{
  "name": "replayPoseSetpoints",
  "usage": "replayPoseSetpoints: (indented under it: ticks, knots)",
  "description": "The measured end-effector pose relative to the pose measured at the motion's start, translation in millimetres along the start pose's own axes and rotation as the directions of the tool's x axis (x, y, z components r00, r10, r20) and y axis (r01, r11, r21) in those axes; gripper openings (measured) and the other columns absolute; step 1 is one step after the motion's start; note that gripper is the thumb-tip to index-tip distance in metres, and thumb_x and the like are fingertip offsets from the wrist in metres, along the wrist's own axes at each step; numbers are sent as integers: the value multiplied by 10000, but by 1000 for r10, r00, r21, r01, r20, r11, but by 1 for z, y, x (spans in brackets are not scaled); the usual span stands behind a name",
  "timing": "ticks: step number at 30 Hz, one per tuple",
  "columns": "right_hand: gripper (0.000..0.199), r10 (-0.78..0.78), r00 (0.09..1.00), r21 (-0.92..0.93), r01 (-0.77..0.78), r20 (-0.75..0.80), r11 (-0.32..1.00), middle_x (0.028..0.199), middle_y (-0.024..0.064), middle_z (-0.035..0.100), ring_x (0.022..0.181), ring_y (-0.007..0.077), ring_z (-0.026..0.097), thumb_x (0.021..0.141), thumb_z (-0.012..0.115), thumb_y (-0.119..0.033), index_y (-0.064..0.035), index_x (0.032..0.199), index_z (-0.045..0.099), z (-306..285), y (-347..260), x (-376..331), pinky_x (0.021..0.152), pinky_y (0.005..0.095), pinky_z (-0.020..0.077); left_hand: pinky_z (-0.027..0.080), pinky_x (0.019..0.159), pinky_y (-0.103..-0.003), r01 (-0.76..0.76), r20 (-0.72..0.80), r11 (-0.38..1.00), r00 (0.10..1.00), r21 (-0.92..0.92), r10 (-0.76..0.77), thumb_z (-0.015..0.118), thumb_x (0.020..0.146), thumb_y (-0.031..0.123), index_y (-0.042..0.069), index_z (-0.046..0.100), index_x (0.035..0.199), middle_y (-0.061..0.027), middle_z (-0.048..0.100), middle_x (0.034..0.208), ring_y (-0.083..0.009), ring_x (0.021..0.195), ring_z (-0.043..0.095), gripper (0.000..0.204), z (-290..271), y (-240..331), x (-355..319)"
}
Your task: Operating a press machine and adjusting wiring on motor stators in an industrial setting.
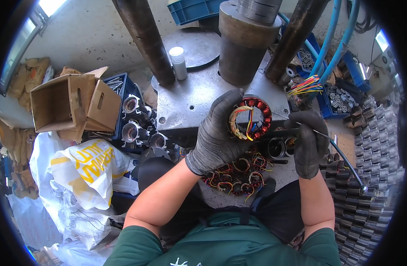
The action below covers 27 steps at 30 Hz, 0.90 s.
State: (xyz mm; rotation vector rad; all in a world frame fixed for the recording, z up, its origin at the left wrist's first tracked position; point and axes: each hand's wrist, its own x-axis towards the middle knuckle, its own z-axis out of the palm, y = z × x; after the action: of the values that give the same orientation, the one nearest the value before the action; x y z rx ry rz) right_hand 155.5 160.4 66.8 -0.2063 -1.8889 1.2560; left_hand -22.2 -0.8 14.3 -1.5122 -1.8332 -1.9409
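A ring-shaped motor stator [266, 111] with red-brown copper windings is held up over the front edge of the press plate. My left hand [221, 133], in a grey knit glove, is closed around its left side. Yellow, red and blue lead wires cross its opening. To the right, my gloved right hand [310, 142] is curled around a thin rod [341, 156], apart from the stator. The rod slants down to a round metal ball at its lower end; the fingers partly hide its upper part. Several wound stators [239, 177] with coloured leads lie below my hands.
The press ram [243, 48] stands over a metal plate [190, 99] between two dark columns. A white bottle [178, 63] is on the plate. Cardboard boxes [72, 104], motor housings [131, 133] and plastic bags [86, 173] fill the left. Stacked metal cores [367, 146] line the right.
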Motion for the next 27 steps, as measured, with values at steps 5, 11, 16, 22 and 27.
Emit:
replayPoseSetpoints:
  ticks: [5,11,16,22,27]
  knots:
    - [244,-74,997,67,75,-24,995,1045,163,710,872,218,709,1039,537,-136,20,1179,662,-3,4,3,799,358,575,539,1083,-447,50,29,998,998,-45,-49,977,655,130,64,441,1496,-209,543,1428,-380,1272,622,999,-3,1,-3]
    - [320,-28,998,416,47,-52,908,1140,206,717,902,279,743,1043,572,-194,0,1294,613,-2,-8,-4,849,428,618,542,1070,-407,-102,59,985,994,137,94,1022,666,175,47,378,1505,-163,554,1380,-269,1261,623,1064,-3,4,5]
    - [330,9,1000,416,-3,-13,909,1167,212,719,930,293,748,1046,588,-214,-6,1302,614,2,-3,-5,862,430,619,552,1069,-440,41,43,998,998,-57,-39,982,650,118,84,466,1460,-194,534,1420,-369,1272,621,960,5,4,-3]
    - [316,65,998,430,-52,-15,901,1164,205,725,939,286,744,1045,595,-211,-13,1288,628,1,0,-4,860,422,612,545,1090,-431,48,117,996,992,-81,-38,990,592,79,108,486,1460,-178,504,1455,-346,1315,593,1004,0,6,-1]
    - [307,111,994,500,-101,10,860,1094,200,729,892,292,742,1038,593,-209,-2,1261,641,-1,3,4,819,414,615,538,1103,-432,54,125,993,991,-104,-41,986,584,61,122,501,1460,-172,494,1472,-343,1340,577,1003,5,2,-5]
